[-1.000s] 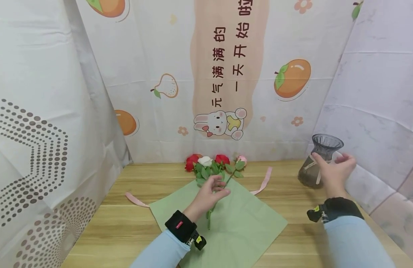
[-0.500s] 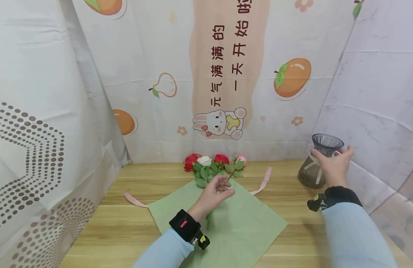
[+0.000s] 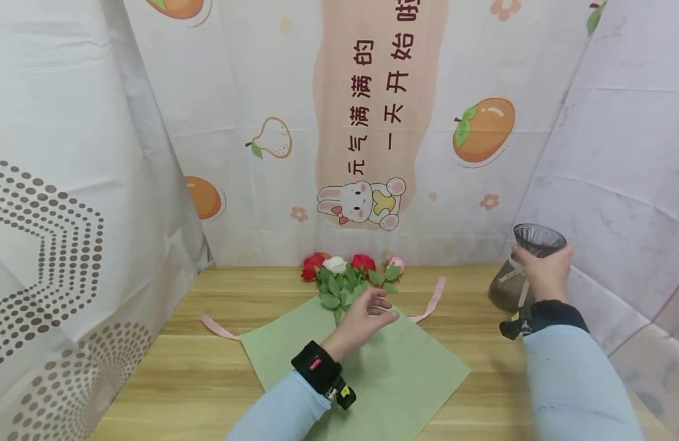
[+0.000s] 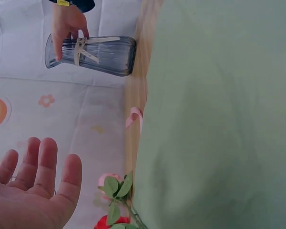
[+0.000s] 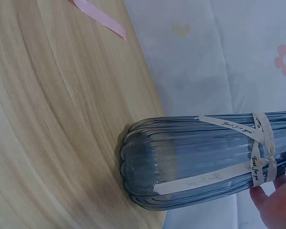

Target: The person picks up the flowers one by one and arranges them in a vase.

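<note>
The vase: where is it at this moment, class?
In the head view, the vase is at the right of the table, gripped by the right hand.

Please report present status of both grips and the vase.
Right grip holds vase by neck. Left grip holds nothing, above green paper. Vase stands on table. No obstacle seen at vase.

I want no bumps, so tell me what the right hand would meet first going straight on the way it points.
The right hand grips the vase; straight past that, the pale hanging cloth looks first in line, though the gap behind the vase is hard to judge.
</note>
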A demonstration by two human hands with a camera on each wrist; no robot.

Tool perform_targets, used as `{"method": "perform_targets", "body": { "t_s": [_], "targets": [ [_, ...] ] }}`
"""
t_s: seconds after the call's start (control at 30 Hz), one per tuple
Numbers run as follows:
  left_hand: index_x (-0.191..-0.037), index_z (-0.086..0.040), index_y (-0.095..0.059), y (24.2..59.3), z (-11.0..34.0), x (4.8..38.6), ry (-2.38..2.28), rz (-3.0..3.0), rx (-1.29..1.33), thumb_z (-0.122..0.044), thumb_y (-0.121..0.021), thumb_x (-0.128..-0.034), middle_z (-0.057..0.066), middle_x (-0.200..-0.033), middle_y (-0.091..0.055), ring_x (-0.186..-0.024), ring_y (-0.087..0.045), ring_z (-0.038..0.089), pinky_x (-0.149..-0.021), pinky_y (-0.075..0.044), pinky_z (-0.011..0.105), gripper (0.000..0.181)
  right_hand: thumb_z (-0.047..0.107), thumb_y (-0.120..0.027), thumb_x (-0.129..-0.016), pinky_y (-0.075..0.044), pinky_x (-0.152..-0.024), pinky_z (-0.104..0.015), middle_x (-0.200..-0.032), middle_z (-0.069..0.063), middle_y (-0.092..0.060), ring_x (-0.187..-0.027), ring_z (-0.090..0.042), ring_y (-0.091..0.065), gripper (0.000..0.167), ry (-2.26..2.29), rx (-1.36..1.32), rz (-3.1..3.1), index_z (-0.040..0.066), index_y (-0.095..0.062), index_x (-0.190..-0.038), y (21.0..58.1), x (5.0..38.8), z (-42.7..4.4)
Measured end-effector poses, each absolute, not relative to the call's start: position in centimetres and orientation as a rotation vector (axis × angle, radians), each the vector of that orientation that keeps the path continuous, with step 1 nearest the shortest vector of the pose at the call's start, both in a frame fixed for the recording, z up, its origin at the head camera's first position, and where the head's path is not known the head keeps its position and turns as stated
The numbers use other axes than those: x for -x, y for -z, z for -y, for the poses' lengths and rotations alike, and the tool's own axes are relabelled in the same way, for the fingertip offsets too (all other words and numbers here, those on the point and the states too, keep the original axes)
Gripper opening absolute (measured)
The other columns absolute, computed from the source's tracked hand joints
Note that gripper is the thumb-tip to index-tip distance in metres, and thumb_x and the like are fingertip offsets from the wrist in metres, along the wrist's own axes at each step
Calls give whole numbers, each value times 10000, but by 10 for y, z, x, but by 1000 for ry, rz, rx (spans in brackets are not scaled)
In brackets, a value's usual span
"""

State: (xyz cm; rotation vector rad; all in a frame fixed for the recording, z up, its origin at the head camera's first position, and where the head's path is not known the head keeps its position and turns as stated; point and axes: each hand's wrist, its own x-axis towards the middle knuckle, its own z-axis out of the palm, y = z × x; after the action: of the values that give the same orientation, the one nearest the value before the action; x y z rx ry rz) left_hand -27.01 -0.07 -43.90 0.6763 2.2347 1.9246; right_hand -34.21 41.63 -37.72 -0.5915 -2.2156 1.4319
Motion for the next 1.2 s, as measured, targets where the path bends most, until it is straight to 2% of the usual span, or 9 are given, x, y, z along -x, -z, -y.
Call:
{"method": "perform_targets", "body": {
  "t_s": [0.17, 0.4, 0.67, 0.97, 1.2],
  "targets": [
    [-1373, -93, -546, 437, -3, 270, -1907, -2248, -691, -285, -716, -964, 88, -1221, -637, -1083, -619, 201, -913, -513, 365, 483, 469, -714, -904, -114, -1218, -430, -1672, -181, -67, -1531, -351, -86, 1120, -1410, 591, 2239, 134, 88, -1610, 380, 344, -419],
    [-1368, -95, -545, 440, -7, 270, -1886, -2254, -689, -300, -719, -962, 124, -1237, -638, -1068, -615, 177, -907, -514, 353, 487, 445, -717, -908, -138, -1215, -444, -1668, -183, -111, -1527, -357, -117, 1092, -1393, 614, 2249, 98, 34, -1620, 381, 343, -421],
    [-1359, -104, -554, 438, -9, 270, -1899, -2254, -656, -278, -718, -961, 39, -1196, -643, -1057, -609, 169, -889, -512, 346, 464, 449, -745, -895, -160, -1213, -430, -1668, -147, -160, -1522, -332, -157, 1074, -1430, 628, 2226, 108, -40, -1631, 378, 344, -415],
    [-1369, -119, -543, 427, -5, 270, -1912, -2251, -675, -300, -710, -970, 121, -1270, -624, -1074, -604, 170, -902, -507, 345, 469, 461, -763, -887, -220, -1198, -439, -1638, -166, -250, -1496, -337, -243, 1027, -1394, 476, 2248, 99, -149, -1626, 366, 345, -398],
    [-1362, -98, -542, 417, 2, 268, -1923, -2248, -718, -276, -715, -969, 5, -1200, -635, -1080, -606, 175, -907, -510, 346, 465, 428, -788, -878, -304, -1165, -414, -1591, -193, -344, -1448, -337, -346, 968, -1376, 372, 2254, 71, -248, -1598, 348, 340, -379]
  ]
}}
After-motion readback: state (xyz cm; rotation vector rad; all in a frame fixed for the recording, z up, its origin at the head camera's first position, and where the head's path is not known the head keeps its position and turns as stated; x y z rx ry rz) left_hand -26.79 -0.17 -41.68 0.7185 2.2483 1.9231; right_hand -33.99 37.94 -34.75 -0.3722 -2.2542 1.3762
